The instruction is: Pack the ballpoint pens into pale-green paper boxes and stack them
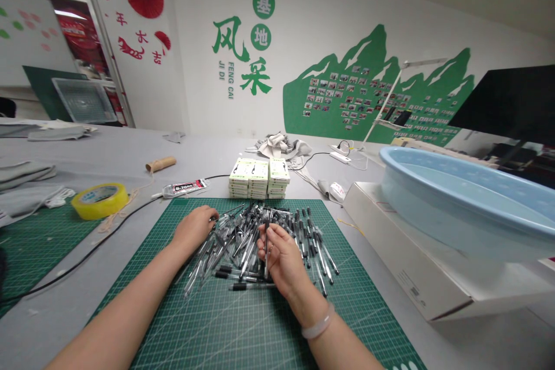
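Observation:
A large heap of clear-barrelled pens with black caps (247, 237) is spread over the green cutting mat (208, 329). My right hand (284, 260) is closed round one pen (266, 248), which stands nearly upright in the fingers with its black end at the top, over the front of the heap. At the heap's left edge, my left hand (195, 228) has its fingers curled, and a dark pen end shows at the fingertips. The rest of that pen cannot be told from the others around it.
Stacked small white-and-green boxes (259, 178) stand behind the heap. To the right, a blue basin (468, 208) rests on a white carton (403, 266). Yellow tape (99, 201), a glue tube (185, 187) and a black cable (104, 237) lie on the left.

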{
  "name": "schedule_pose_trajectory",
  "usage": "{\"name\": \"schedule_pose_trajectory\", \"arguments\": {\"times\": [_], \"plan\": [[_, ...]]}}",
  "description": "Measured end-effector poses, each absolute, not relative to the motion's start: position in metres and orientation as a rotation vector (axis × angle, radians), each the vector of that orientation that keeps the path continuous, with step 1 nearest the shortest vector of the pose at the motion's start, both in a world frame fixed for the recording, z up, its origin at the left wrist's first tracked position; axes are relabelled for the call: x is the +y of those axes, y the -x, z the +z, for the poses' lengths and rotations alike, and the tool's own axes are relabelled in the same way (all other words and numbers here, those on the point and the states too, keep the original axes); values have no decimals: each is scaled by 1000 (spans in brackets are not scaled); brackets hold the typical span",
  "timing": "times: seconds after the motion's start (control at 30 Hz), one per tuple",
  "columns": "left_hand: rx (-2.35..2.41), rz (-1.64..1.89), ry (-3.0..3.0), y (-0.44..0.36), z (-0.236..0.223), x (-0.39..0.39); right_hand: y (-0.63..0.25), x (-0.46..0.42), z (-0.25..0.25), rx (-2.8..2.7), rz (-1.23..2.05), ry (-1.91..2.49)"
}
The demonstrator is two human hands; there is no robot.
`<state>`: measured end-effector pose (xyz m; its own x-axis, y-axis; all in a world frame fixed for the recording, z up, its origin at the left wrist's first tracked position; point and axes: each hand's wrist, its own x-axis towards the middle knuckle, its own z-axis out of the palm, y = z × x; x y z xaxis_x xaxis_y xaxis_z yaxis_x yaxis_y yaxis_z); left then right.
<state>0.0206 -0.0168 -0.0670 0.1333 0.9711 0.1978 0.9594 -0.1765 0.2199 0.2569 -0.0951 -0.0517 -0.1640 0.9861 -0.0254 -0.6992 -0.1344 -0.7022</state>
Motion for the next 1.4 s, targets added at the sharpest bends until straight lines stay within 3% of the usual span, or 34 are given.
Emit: {"name": "schedule_pose_trajectory", "arguments": {"times": [0.73, 0.9, 1.03, 1.2, 1.4], "plan": [[1993, 517, -2105, -7, -66, -7, -257, -95, -53, -666, 1650, 590], [1966, 634, -2131, -18, -47, -14, -257, -96, -52, -693, 1630, 612], [1686, 777, -2063, -48, -15, -34, -257, -98, -49, -746, 1594, 618], [1156, 509, -1740, -91, 4, -70, -257, -97, -47, -744, 1494, 671], [1095, 454, -1689, -104, 1, -81, -256, -97, -49, -776, 1473, 696]]}}
